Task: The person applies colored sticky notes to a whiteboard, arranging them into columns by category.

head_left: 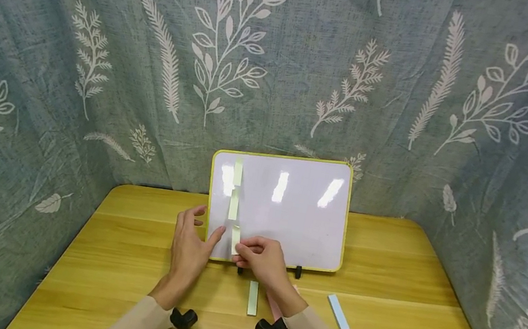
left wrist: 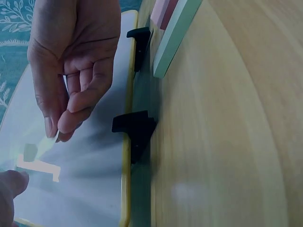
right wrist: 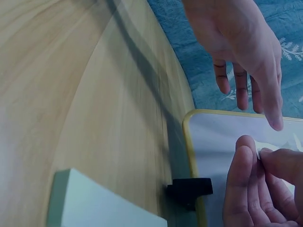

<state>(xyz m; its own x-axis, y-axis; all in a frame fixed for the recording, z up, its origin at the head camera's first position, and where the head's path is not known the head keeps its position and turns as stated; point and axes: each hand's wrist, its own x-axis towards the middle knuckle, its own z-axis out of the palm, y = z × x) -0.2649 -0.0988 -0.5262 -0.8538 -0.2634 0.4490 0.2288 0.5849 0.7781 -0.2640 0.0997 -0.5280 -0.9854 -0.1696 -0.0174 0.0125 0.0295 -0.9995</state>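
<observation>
A whiteboard with a yellow rim leans upright on a stand with black feet. Two pale green sticky notes, an upper one and a middle one, are on its left part in a column. Below them, my right hand pinches the lower end of a third pale green sticky note between thumb and fingers, against or just off the board. My left hand is at the board's lower left edge, fingers spread and relaxed, thumb near the third note, holding nothing.
On the wooden table in front of the board lie a green sticky-note pad, a pink pad partly under my right wrist, and a blue pad farther right. A patterned curtain hangs behind and at both sides.
</observation>
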